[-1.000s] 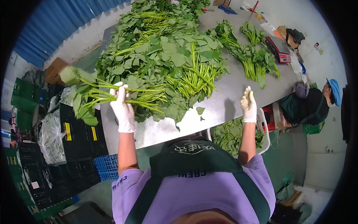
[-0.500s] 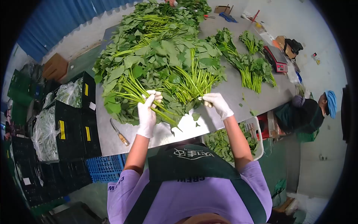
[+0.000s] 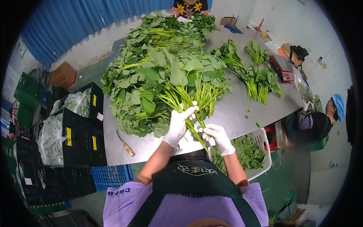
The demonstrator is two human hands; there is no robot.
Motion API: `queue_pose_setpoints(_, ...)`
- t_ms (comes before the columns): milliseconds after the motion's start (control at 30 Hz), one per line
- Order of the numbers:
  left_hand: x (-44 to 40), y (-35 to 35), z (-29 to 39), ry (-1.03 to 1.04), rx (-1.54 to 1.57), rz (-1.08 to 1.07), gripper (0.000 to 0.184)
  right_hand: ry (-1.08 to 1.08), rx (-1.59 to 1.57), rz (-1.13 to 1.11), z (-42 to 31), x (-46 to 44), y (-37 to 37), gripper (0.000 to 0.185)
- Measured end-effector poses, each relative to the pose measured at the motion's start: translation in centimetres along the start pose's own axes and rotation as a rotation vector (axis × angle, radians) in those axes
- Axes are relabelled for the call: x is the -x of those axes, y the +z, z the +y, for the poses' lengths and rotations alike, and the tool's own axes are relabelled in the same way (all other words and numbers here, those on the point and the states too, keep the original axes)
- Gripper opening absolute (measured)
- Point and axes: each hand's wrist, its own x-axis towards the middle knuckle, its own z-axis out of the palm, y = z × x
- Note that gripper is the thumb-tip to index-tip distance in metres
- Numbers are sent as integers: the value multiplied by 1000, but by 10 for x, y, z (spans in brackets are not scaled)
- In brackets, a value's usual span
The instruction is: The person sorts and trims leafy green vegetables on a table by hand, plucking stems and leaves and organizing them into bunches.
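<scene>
Gloved in white, my left hand (image 3: 181, 123) is closed round a bunch of green leafy stems (image 3: 174, 96), leaves pointing up and away from me. The lower stem ends slant down toward my right hand (image 3: 217, 137), also gloved, whose fingers are pinched together at the stems near their cut ends. Behind the bunch, a large pile of leafy greens (image 3: 130, 81) covers much of the metal table (image 3: 236, 117). A knife (image 3: 125, 143) with a wooden handle lies near the table's left front corner.
Smaller bundles (image 3: 259, 85) and a red scale (image 3: 281, 69) are on the right. Below the front edge is a white basket (image 3: 267, 160) of leaves. Black crates (image 3: 79, 132) stand left. One person (image 3: 317, 121) is at the right, another (image 3: 191, 7) at the far end.
My left hand has carried the bunch from the left to the middle, turning its leaves upward. My right hand has come in from the right to the stems. The far person has come into view.
</scene>
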Motion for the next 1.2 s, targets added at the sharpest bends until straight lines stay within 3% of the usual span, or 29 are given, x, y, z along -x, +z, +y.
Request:
queue_pose_setpoints(133, 5, 18, -9, -27, -8, -28, 17, -103, -489, 356, 23, 7, -9, 20)
queue_pose_setpoints(167, 10, 25, -14, -18, 0, -30, 16, -257, -638, 223, 30, 9, -17, 21)
queue_pose_setpoints(233, 13, 36, -17, -48, 34, -23, 15, -241, -729, 454, 36, 14, -21, 22)
queue_pose_setpoints(300, 16, 43, -17, -116, 26, -17, 15, -232, -999, 449, 35, 23, -18, 17)
queue_pose_setpoints(367, 14, 48, -22, -46, -13, -6, 15, -220, -1209, 306, 34, 27, -30, 12)
queue_pose_setpoints(400, 13, 50, -23, -29, -3, 12, 16, -236, -1276, 348, 34, 29, -36, 13)
queue_pose_setpoints(467, 3, 41, -19, 47, -41, 37, 17, -462, -1410, 260, 49, 39, -79, 13)
queue_pose_setpoints(500, -8, 34, -11, 74, 13, 71, 17, -565, -1305, 314, 55, 46, -104, 15)
queue_pose_setpoints(533, -12, 32, -4, 87, 13, 98, 16, -608, -1351, 503, 46, 52, -110, 21)
queue_pose_setpoints(567, -16, 29, -2, 75, 42, 99, 17, -620, -1220, 494, 33, 58, -108, 34)
queue_pose_setpoints(633, -13, 34, -2, 30, -28, 48, 18, -469, -959, 308, 8, 56, -91, 40)
queue_pose_setpoints(700, -7, 40, -13, -26, -149, -19, 19, -282, 115, 534, -27, 50, -46, 37)
queue_pose_setpoints(767, 0, 45, -21, -41, -198, -112, 20, -225, 250, 273, -25, 31, -25, 29)
queue_pose_setpoints(833, 5, 46, -26, 0, -262, -123, 20, -314, 716, 352, -14, 11, -11, 25)
queue_pose_setpoints(900, 8, 46, -22, -25, -262, -105, 21, -680, 911, 445, 13, -1, -14, 15)
queue_pose_setpoints(967, 9, 41, -24, -33, -279, -64, 21, -226, 160, 396, 20, 2, -7, 12)
queue_pose_setpoints(1067, 5, 24, -30, 107, -248, 63, 14, -373, 77, 528, 14, 13, -13, 12)
queue_pose_setpoints(1133, -2, 9, -8, 162, -274, 222, 10, -440, -95, 770, 24, 10, -42, 13)
queue_pose_setpoints(1167, -7, -2, 4, 223, -259, 267, 10, -397, -538, 755, 33, 9, -66, 20)
queue_pose_setpoints(1200, -12, -16, 13, 264, -174, 278, 11, -491, -846, 575, 53, 2, -100, 33)
